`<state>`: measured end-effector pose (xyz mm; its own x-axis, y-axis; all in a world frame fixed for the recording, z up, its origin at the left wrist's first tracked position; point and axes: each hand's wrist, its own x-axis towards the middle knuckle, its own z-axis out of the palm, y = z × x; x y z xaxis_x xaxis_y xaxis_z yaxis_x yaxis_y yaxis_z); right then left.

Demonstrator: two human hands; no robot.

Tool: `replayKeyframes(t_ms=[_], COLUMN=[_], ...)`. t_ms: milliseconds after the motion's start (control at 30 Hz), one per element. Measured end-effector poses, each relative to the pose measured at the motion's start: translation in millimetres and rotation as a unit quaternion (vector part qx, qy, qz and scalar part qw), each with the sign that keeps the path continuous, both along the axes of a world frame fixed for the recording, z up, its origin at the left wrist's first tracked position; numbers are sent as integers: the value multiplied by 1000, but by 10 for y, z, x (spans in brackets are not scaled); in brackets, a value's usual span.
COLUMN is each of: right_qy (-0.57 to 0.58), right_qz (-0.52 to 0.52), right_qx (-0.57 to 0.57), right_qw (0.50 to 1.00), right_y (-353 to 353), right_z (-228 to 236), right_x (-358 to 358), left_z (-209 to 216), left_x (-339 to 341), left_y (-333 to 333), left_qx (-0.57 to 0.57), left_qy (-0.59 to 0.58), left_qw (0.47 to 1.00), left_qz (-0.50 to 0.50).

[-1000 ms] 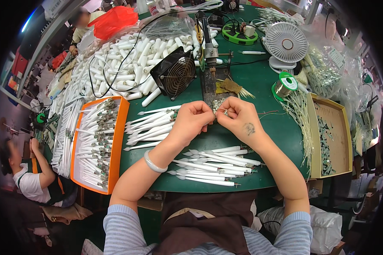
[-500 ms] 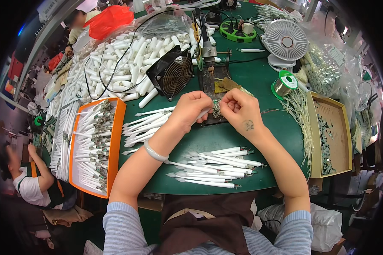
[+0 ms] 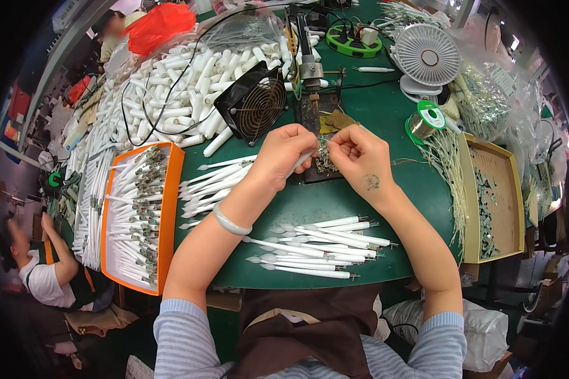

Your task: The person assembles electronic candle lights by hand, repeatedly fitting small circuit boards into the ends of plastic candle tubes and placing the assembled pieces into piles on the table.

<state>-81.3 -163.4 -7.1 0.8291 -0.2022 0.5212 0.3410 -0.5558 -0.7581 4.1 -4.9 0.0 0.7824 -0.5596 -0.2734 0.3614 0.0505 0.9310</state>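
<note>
My left hand (image 3: 287, 156) is closed around a slim white stick (image 3: 301, 162), mostly hidden by the fingers. Close beside it, my right hand (image 3: 360, 158) pinches thumb against fingers; whatever lies between them is too small to make out. Both hands are just in front of an upright soldering iron (image 3: 312, 68) on a stand. Under the fingertips, bits of solder and scrap (image 3: 325, 163) lie on a dark plate (image 3: 311, 175). Nearer me is a group of white electric taper candles (image 3: 322, 251) with flame-shaped tips and wire ends. Another group (image 3: 212, 186) lies by my left forearm.
An orange box (image 3: 169, 221) of candles with circuit boards stands left, before a heap of white tubes (image 3: 183, 95). A black fan (image 3: 251, 104) sits behind my left hand. To the right are a solder spool (image 3: 426, 120), white fan (image 3: 427, 55), wires (image 3: 446, 180) and carton (image 3: 502, 208).
My hands stay over the dark plate, with only slight shifts of the fingers. The whole view has moved a little. The candle groups lie as before.
</note>
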Motion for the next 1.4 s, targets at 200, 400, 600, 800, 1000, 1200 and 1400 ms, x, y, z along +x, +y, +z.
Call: replayKeyframes(t_ms=[200,400,600,800,1000,1200,1400], right_qy=[-15,26,56,79,91,124,117], right_qz=[5,16,72,83,71,78,74], right_qx=[-4,54,36,17,41,81,133], right_qw=[1000,998,995,993,992,986,981], right_y=[7,-30,-114,-132,-128,-124,-71], right_z=[8,13,6,-11,-36,-82,-11], right_x=[-8,-17,-36,-30,-26,-16,-34], left_z=[44,37,7,-11,-24,-3,2], left_x=[-41,-55,-67,-55,-61,-113,-72], left_y=[-3,26,50,57,63,14,22], left_qx=[10,30,30,10,7,66,51], left_qy=[-37,-45,-30,0,-3,-62,-34], left_qw=[999,999,999,999,998,995,998], left_qz=[13,0,-33,-42,-60,-40,-14])
